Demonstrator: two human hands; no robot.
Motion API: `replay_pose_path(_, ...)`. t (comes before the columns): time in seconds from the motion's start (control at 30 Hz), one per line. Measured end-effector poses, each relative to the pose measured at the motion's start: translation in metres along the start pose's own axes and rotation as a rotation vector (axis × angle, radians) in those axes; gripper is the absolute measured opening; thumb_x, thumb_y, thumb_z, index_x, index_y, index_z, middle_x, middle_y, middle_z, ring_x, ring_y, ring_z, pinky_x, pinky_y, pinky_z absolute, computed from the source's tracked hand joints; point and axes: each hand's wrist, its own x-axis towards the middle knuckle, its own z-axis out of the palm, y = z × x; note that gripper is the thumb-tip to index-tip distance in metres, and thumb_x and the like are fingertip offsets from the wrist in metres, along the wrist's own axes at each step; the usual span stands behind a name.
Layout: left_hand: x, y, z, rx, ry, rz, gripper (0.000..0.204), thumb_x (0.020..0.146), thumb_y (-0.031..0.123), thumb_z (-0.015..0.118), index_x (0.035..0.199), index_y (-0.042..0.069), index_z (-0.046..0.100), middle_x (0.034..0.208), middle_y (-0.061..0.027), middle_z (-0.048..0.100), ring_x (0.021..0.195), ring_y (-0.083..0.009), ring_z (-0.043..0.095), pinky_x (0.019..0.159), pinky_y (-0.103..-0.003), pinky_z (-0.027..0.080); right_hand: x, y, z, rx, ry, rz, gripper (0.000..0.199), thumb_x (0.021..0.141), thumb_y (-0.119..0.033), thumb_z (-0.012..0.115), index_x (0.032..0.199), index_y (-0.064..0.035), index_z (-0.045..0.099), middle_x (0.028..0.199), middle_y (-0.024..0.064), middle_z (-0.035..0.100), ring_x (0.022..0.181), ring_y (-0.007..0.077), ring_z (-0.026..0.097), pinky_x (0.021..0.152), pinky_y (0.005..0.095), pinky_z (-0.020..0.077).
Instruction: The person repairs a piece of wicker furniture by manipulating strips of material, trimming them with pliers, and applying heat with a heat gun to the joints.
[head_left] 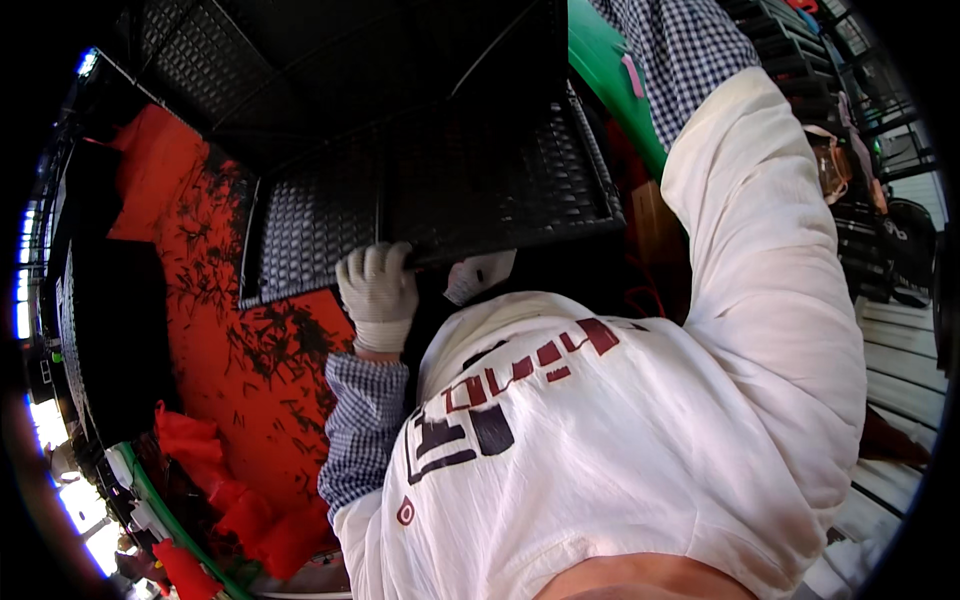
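My left hand, in a whitish knit glove, has its fingers curled over the near lower edge of a large black woven rattan furniture piece. The piece has a thin dark frame and panels standing at angles to each other, and its upper part fades into shadow. My right arm, with a checked sleeve cover over the white sleeve, stretches up past the top right edge. My right hand is beyond the picture. Beneath the rattan edge, near my body, lies a pale scrap with a dark mark.
A red surface on the left is strewn with short dark strips. Crumpled red cloth lies at lower left. Behind my right arm a green surface carries a pink strip. Dark stacked items stand on the right above pale slats.
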Motion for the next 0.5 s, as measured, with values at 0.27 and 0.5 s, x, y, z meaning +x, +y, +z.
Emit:
replay_pose_path(0.27, 0.04, -0.029, -0.008, -0.028, 0.118, -0.107, 0.02, 0.071, 0.005, 0.065, 0.091, 0.009, 0.068, 0.092, -0.0086, 0.063, 0.093, -0.0342, 0.059, 0.088, -0.046, 0.047, 0.017, 0.049, -0.006, -0.087, -0.213, -0.158, 0.063, 0.076, -0.058, 0.078, 0.102, -0.0007, 0.076, 0.094, 0.0191, 0.076, 0.093, 0.0355, 0.072, 0.083, 0.0416, 0.0538)
replay_pose_path(0.5, 0.062, -0.081, 0.03, -0.495, 0.154, -0.374, 0.004, 0.09, 0.004, 0.063, 0.09, 0.005, 0.068, 0.094, -0.0069, 0.067, 0.088, -0.025, 0.064, 0.079, -0.033, 0.054, 0.042, 0.118, 0.02, -0.405, -0.076, -0.137, 0.063, 0.072, -0.05, 0.074, 0.104, 0.0034, 0.073, 0.101, 0.0264, 0.072, 0.1, 0.0435, 0.069, 0.087, 0.044, 0.0537)
